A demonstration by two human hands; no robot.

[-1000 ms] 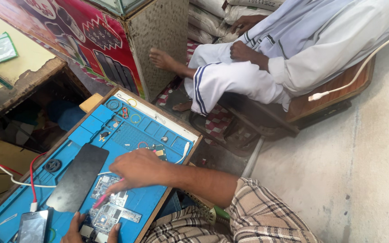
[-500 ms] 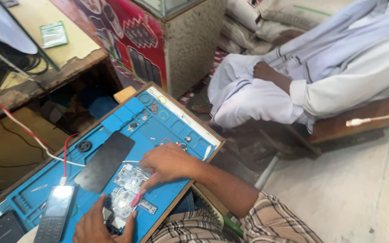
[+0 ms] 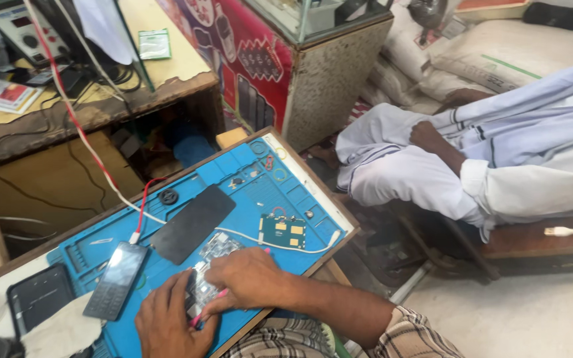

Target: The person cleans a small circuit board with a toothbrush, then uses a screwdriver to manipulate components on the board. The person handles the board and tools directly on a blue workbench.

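- Step in hand, as I judge it: fine work on a stripped phone board [image 3: 201, 286] lying on the blue mat [image 3: 247, 174], close to the bench's near edge.
- The right hand [image 3: 250, 278] grips a pink-handled tool [image 3: 205, 310], its tip at the board.
- The left hand [image 3: 170, 325] lies loosely curled beside the board, steadying it; it grasps nothing that I can see.
- The next move calls for a steady tip and a firmly pinned board.
- The board looks bare, silvery and partly hidden under the fingers.
- A green circuit board [image 3: 282, 232] lies apart, toward the bench's right edge.
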